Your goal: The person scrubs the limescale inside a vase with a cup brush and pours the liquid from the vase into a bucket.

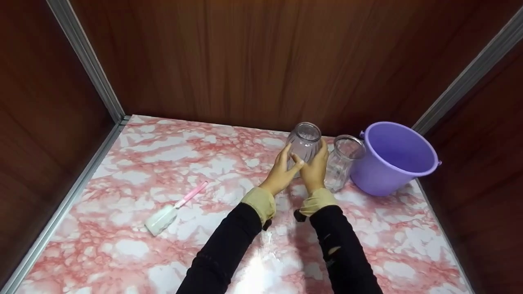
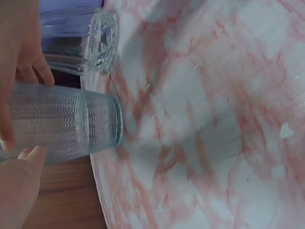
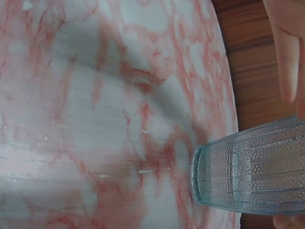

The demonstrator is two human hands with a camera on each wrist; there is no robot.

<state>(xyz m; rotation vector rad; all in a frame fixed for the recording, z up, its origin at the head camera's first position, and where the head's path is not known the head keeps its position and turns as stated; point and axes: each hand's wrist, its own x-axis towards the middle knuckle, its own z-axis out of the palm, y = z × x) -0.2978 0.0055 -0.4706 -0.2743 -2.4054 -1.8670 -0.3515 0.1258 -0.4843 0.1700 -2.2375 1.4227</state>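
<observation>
Your left hand (image 1: 282, 170) and right hand (image 1: 315, 168) both grip the ribbed jar (image 1: 305, 145); swinging it toward four o'clock could topple the neighbouring glass (image 1: 340, 167).

Pink-and-white marbled tabletop (image 1: 135, 159) bearing pink-handled brush (image 1: 163, 219), glass jar (image 1: 337, 173) beside purple bucket (image 1: 374, 175).

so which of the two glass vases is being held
The leftmost vase in the head view: the left hand and right hand grip it, while the other vase stands unheld beside the purple bucket.
</observation>
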